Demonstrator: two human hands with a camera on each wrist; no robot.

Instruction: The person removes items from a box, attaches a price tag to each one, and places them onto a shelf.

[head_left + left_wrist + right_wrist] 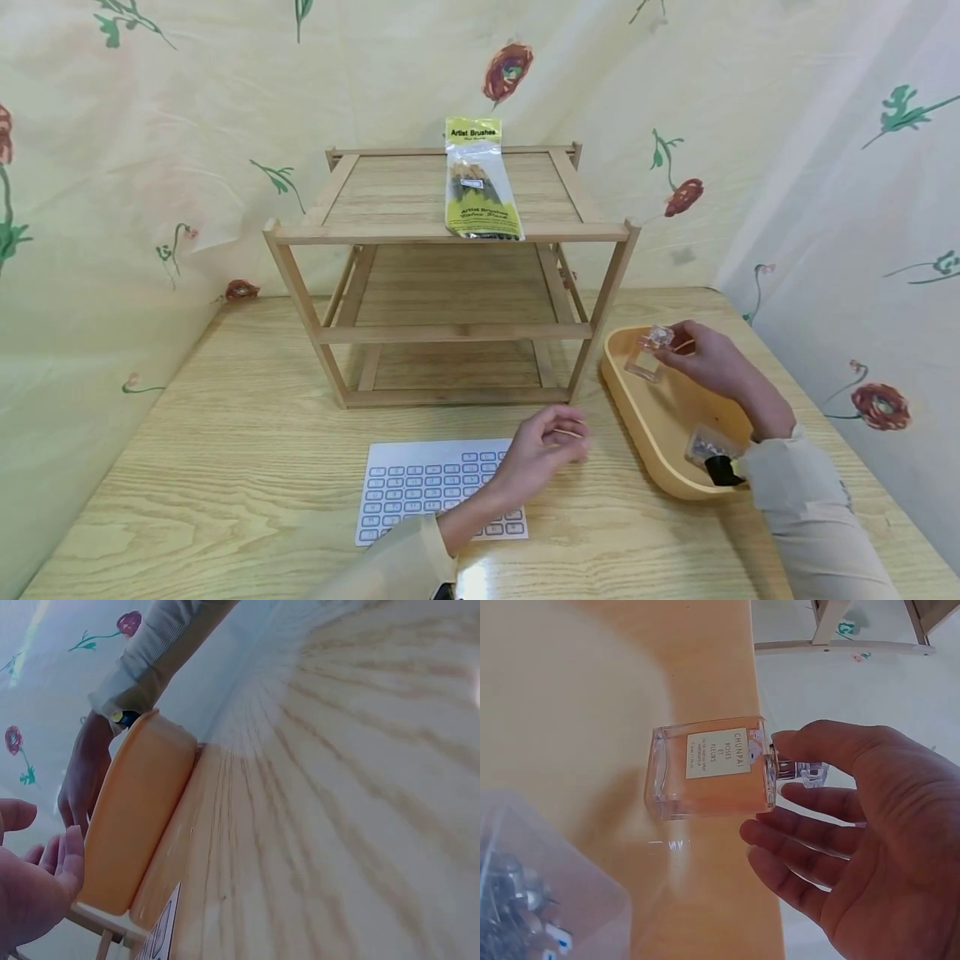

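My right hand [712, 360] is over the far end of an orange plastic basket [632, 410], its thumb and fingertips at the neck of a clear glass perfume bottle [643, 367]. In the right wrist view, that perfume bottle [716, 769] carries a pale label, and its clear cap [810, 772] shows between thumb and index finger. My left hand [542, 446] hovers over the right edge of a white sheet printed with rows of small boxes [420, 492], fingers loosely bent around nothing. The left wrist view shows the same left hand [37, 877] near the basket's outer wall.
A clear box of small metallic pieces [708, 446] lies at the basket's near end. Behind the sheet stands a wooden three-tier rack [457, 333]. On its top shelf lies a pack of artist brushes [482, 187]. Flowered cloth [862, 250] hangs around the table.
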